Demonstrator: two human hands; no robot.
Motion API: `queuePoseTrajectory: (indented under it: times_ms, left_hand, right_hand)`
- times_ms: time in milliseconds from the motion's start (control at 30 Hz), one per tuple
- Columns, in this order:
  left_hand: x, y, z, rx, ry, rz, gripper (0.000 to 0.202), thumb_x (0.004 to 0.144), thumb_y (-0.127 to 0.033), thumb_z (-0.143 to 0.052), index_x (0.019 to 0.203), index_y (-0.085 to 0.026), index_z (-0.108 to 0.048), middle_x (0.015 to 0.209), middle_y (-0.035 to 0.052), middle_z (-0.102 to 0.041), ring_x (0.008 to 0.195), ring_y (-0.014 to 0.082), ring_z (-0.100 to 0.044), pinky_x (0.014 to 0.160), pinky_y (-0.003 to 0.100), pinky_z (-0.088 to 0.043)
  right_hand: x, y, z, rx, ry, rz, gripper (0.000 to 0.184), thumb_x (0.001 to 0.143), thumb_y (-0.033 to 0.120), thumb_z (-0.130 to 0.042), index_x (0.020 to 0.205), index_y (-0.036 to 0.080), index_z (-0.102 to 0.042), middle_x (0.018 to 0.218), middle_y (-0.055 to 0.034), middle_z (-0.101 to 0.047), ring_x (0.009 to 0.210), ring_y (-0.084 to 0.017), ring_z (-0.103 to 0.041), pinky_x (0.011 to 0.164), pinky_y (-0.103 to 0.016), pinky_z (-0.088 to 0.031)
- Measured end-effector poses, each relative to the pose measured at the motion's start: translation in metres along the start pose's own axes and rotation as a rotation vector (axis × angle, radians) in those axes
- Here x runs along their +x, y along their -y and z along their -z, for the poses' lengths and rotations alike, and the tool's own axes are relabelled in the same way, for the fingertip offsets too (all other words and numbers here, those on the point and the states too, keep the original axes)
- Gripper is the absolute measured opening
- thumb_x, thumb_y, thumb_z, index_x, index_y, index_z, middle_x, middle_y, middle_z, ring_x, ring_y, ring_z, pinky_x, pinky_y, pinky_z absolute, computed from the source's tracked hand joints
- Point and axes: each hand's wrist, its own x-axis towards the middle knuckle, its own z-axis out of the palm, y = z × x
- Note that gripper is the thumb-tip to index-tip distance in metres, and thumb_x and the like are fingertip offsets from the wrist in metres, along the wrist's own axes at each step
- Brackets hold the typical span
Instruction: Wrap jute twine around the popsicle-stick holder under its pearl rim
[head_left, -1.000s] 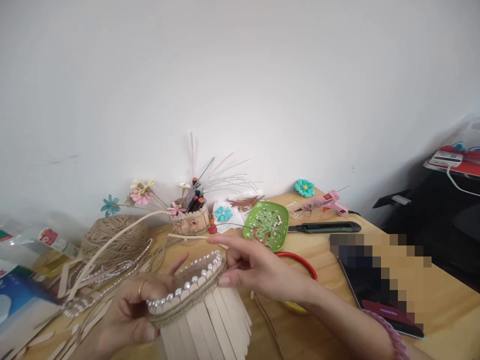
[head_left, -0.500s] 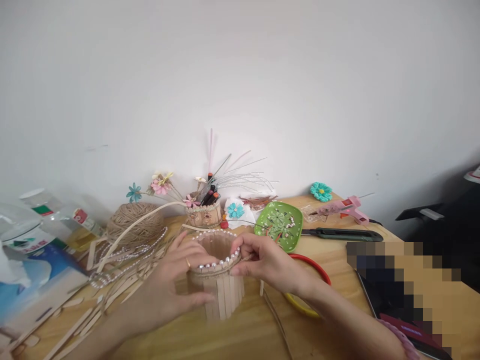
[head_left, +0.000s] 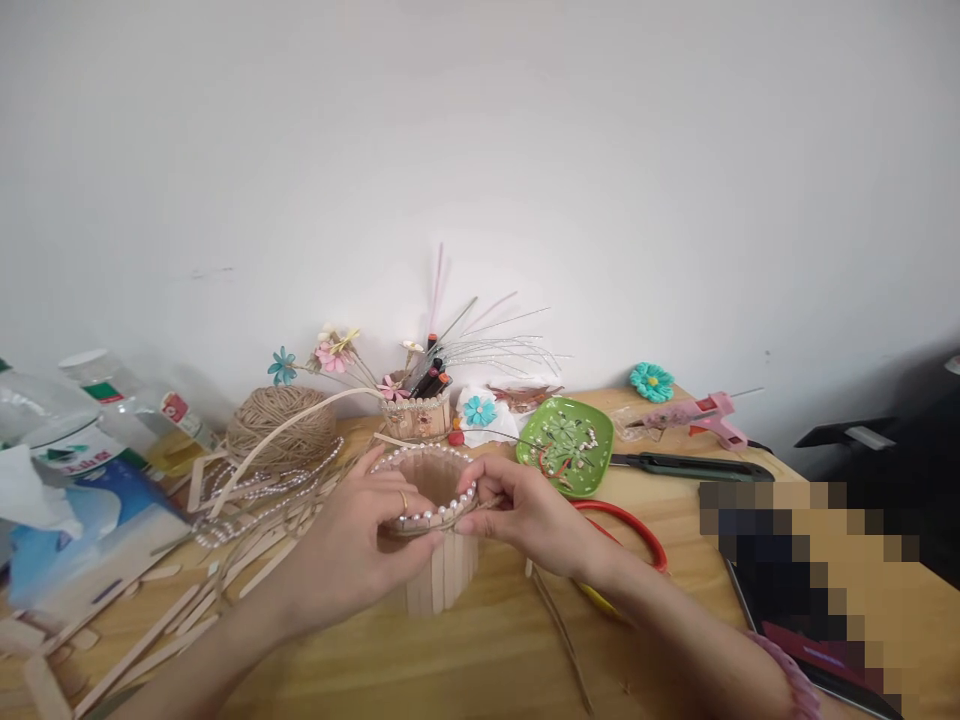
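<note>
A round cup of upright craft sticks (head_left: 442, 575) stands in front of me, with a row of white pearl beads (head_left: 427, 521) along its rim. Brown twine (head_left: 448, 522) wraps around the outside just under the beads. My left hand (head_left: 375, 525) grips the cup's left side, fingers at the inner rim and thumb outside. At the right of the rim, my right hand (head_left: 517, 510) pinches the twine between thumb and fingers, close against the beads. Part of the cup's left wall is hidden behind my left hand.
On the left lie a twine ball (head_left: 281, 428), pearl strands (head_left: 251, 515), loose sticks (head_left: 161, 625) and bottles (head_left: 75, 440). Behind are a pen holder (head_left: 416, 415) and a green dish (head_left: 566, 445). Rightward lie a utility knife (head_left: 694, 467), glue gun (head_left: 712, 415) and red-handled scissors (head_left: 634, 525).
My left thumb has moved up to the twine below the rim and closed against the cup. My right hand keeps its pinch at the rim. The view has shifted slightly.
</note>
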Motion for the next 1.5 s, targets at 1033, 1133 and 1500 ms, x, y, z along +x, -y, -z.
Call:
queuePoseTrajectory:
  times_ms: [1033, 1133, 1500]
  left_hand:
    - [0.004, 0.001, -0.01, -0.351, -0.222, 0.243, 0.016, 0.067, -0.027, -0.053, 0.054, -0.017, -0.05, 0.057, -0.0033, -0.043, 0.055, 0.0108, -0.039, 0.051, 0.023, -0.031]
    - [0.003, 0.0, -0.012, -0.356, -0.199, 0.236, 0.017, 0.068, -0.027, -0.053, 0.055, -0.017, -0.052, 0.06, -0.0026, -0.046, 0.057, 0.0113, -0.042, 0.054, 0.023, -0.033]
    - [-0.002, 0.0, -0.013, -0.383, -0.145, 0.156, 0.023, 0.073, -0.026, -0.052, 0.053, -0.017, -0.047, 0.058, -0.0032, -0.041, 0.059, 0.0116, -0.039, 0.054, 0.024, -0.031]
  right_hand:
    - [-0.02, -0.005, -0.024, -0.999, -0.516, 0.677, 0.012, 0.088, 0.02, -0.051, 0.084, 0.014, -0.061, 0.056, 0.0011, -0.058, 0.05, -0.01, -0.044, 0.048, -0.022, -0.033]
    - [-0.02, -0.002, -0.024, -1.024, -0.509, 0.666, 0.015, 0.088, 0.023, -0.053, 0.079, 0.016, -0.062, 0.054, 0.0025, -0.057, 0.048, -0.01, -0.043, 0.049, -0.022, -0.033]
    - [-0.026, -0.001, -0.023, -1.175, -0.518, 0.922, 0.008, 0.083, 0.009, -0.053, 0.086, 0.007, -0.059, 0.054, 0.0009, -0.057, 0.047, -0.01, -0.033, 0.046, -0.029, -0.018]
